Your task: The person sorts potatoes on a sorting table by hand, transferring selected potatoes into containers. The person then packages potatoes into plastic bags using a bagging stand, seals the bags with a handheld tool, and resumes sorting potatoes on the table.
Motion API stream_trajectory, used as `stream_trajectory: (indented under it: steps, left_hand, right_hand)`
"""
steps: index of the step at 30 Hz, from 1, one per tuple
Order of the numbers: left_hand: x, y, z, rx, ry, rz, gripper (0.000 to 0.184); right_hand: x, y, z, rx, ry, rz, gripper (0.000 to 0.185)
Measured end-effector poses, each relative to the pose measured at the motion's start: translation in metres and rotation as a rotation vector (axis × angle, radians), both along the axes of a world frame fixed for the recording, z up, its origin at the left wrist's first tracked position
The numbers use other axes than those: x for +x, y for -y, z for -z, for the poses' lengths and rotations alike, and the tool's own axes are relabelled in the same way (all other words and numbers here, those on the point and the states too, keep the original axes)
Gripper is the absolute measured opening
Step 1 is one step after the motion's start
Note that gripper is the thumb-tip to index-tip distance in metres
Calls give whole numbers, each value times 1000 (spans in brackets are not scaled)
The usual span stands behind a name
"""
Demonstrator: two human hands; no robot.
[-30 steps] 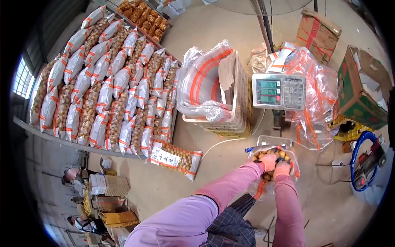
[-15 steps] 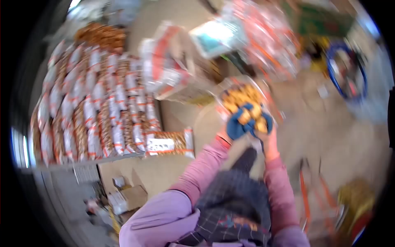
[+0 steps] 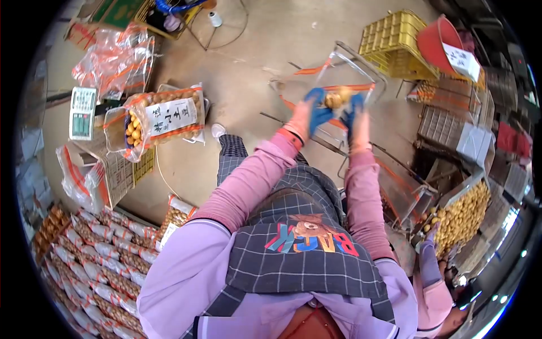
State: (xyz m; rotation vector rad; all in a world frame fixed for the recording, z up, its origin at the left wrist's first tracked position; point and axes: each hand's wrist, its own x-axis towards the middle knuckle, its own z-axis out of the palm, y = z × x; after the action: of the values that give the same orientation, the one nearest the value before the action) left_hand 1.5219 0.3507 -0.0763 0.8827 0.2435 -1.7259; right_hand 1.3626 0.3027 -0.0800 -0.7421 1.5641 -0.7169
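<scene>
Both gloved hands reach forward over the wire frame [image 3: 361, 59], the left hand [image 3: 319, 113] and right hand [image 3: 354, 116] set apart, palms inward, with potatoes [image 3: 337, 98] between them. Blur hides whether the fingers grip or are open. Beneath, a clear orange-striped bag [image 3: 358, 87] looks unfilled. Beside the scale display [image 3: 83, 113], a printed bag [image 3: 172, 117] is well filled, its mouth unsealed; stacked sacks [image 3: 121, 271] look packed. Both forearms stretch out from the body, slightly converging.
</scene>
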Motion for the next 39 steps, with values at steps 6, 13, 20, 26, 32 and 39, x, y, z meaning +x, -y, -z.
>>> stream_trajectory:
  steps: [6,13,20,26,32,39]
  left_hand:
    - [89,-92,1,58,197,-217,42]
    - [187,-203,6,336,334,-81,38]
    - [217,-231,-9,149,175,-72,36]
    - [222,-300,-59,78,499,-100,40]
    - [182,-374,-13,218,205,-138,33]
    - [88,-363,-55,211,318,109,24]
  right_hand:
    - [-39,-71,-13,-257,-657,-899,48]
    - [15,-89,13,-129,-969,-1203,56]
    - [-34,-145,14,-117,-987,-1108,50]
    - [-116,-315,36,102,-932,-1116,55]
    - [-192,-475,64,144,-960,-1019,45]
    - [-204,-498,57,281,-795,-770,42]
